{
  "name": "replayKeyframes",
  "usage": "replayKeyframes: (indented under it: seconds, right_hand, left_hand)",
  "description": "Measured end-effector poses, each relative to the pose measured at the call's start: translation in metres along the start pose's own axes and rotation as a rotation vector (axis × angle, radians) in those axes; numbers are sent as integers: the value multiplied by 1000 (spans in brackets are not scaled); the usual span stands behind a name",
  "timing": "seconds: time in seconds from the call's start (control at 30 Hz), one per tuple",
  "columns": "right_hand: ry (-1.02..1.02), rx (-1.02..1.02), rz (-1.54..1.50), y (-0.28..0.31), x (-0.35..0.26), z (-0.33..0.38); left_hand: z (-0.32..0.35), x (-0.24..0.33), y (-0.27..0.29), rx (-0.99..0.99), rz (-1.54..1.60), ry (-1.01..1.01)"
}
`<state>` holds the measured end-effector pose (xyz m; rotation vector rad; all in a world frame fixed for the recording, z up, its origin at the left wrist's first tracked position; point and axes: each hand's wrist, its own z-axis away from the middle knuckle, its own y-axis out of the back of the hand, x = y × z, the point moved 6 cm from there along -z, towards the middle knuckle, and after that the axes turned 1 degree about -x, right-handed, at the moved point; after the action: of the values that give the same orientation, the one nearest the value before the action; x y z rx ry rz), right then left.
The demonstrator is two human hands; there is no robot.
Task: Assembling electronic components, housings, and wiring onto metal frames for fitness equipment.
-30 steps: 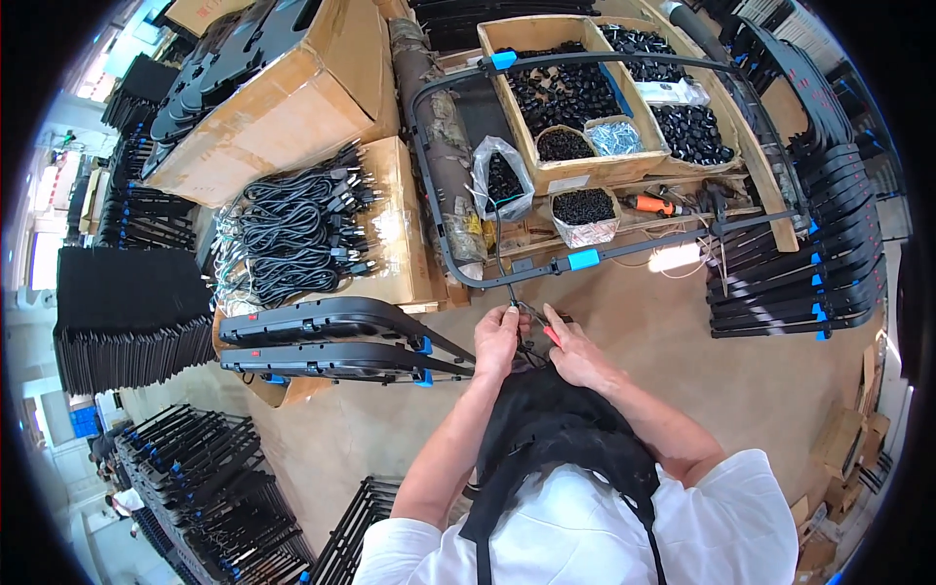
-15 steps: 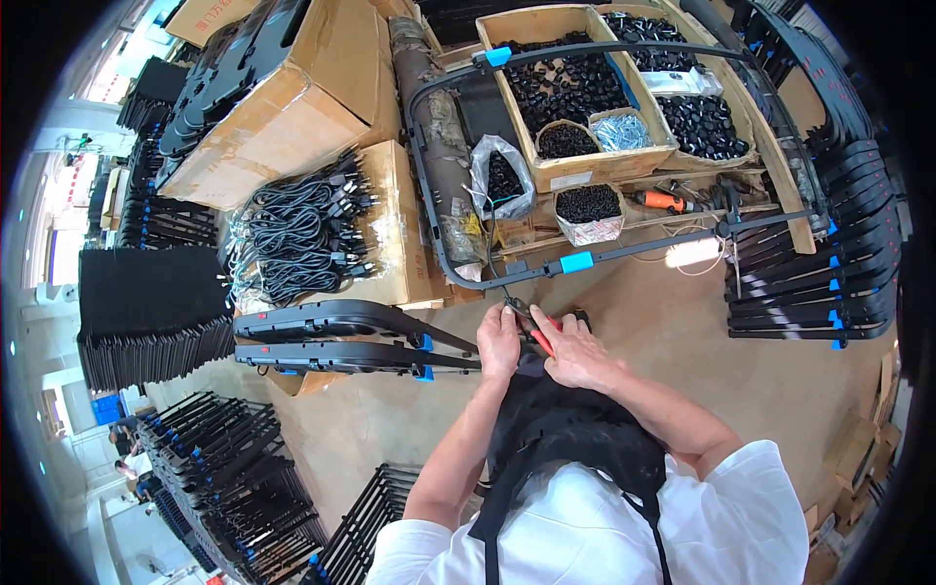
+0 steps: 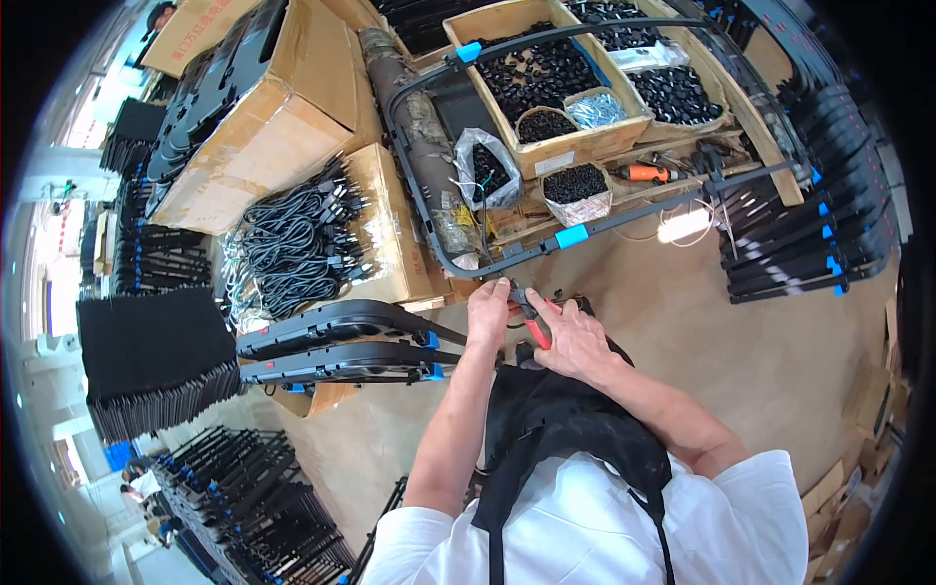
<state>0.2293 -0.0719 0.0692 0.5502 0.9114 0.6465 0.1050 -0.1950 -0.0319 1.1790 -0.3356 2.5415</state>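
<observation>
Workshop floor (image 3: 673, 312) spans centre right; black tubular frame (image 3: 517, 256) upper centre. Red-handled pliers (image 3: 537, 334) mid-view, right hand (image 3: 578, 341) gripping the handles; left hand (image 3: 487, 314) beside the tool's head, hold unclear. Pliers probably rigid, fairly light; best held low on the handles.

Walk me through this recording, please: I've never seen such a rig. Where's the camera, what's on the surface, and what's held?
There is no robot, just a person's bare hands. A fisheye camera on the head looks down, so straight edges bend near the rim. The right hand grips a red-handled tool; the left hand has its fingertips near the tool's dark head, though what they pinch is unclear. Ahead, a wooden surface bears a box of small black parts, with a black frame spanning it. To the left, bundled black cables lie on cardboard.
</observation>
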Motion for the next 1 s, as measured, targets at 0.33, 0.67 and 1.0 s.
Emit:
replayKeyframes:
  seconds: [0.33, 0.67, 1.0]
  right_hand:
    - [-5, 333, 100, -31, -28, 9]
    - [-119, 449, 161, -46, -44, -1]
    - [-15, 543, -25, -61, -23, -21]
  left_hand:
    - [-13, 133, 10, 249, -1398, -816]
    - [-54, 96, -8, -61, -1425, -626]
    - [-56, 103, -2, 80, -1302, -634]
